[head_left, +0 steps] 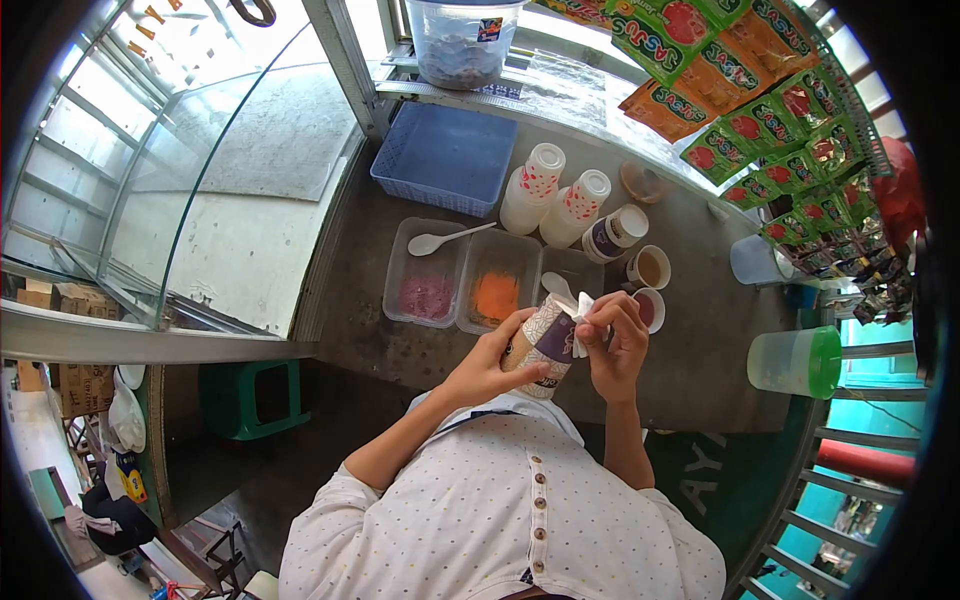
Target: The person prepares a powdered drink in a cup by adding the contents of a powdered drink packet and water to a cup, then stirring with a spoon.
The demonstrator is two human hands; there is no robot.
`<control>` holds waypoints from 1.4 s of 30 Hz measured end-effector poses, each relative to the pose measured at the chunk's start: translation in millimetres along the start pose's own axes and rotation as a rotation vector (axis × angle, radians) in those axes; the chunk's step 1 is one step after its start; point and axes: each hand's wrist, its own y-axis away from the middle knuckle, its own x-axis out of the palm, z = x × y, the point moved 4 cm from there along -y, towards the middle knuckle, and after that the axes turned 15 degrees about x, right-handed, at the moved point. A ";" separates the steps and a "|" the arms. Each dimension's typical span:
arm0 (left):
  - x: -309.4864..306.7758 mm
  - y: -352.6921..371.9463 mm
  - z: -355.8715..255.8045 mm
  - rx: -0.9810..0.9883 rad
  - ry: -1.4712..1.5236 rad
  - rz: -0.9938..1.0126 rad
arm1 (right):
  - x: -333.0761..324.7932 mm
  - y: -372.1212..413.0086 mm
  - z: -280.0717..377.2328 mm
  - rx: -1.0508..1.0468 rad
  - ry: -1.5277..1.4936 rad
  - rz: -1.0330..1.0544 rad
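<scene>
My left hand (pixel 490 368) is wrapped round a tilted stack of patterned paper cups (pixel 552 345), printed in white, tan and dark purple, close in front of my shirt. At the stack's upper end my right hand (pixel 617 345) pinches a thin white piece (pixel 584 304), its material unclear. Just beyond my hands stand a clear tub of orange powder (pixel 496 295) and a tub of purple powder (pixel 427 297) with a white spoon (pixel 450 238) across it. Another white spoon (pixel 556 285) shows in a third tub, partly hidden by the cups.
Behind the tubs are a blue basket (pixel 440 150), stacked plastic cups (pixel 533 188) and more paper cups (pixel 613 233). Two filled cups, one brownish (pixel 648 267) and one reddish (pixel 650 310), stand to the right. Drink sachets (pixel 740 75) hang overhead. A glass case (pixel 240 190) borders the left.
</scene>
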 end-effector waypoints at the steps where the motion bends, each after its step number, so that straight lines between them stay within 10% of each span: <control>1: 0.1 0.6 0.7 -0.019 0.036 -0.003 | 0.0 0.1 0.5 -0.020 0.009 0.009; 9: -1.2 -3.9 -12.1 0.150 -0.140 0.053 | -2.4 -1.7 -1.6 0.173 -0.361 0.128; 16: 0.8 -6.2 -29.2 0.341 -0.718 -0.095 | 0.3 3.8 23.5 -0.117 0.164 -0.046; 28: -7.1 -4.7 -17.9 0.026 -0.103 0.122 | -0.4 5.9 6.4 0.014 -0.096 0.037; 42: 1.7 -3.6 -26.7 0.097 -0.291 0.003 | 6.0 12.2 1.3 0.046 -0.197 -0.077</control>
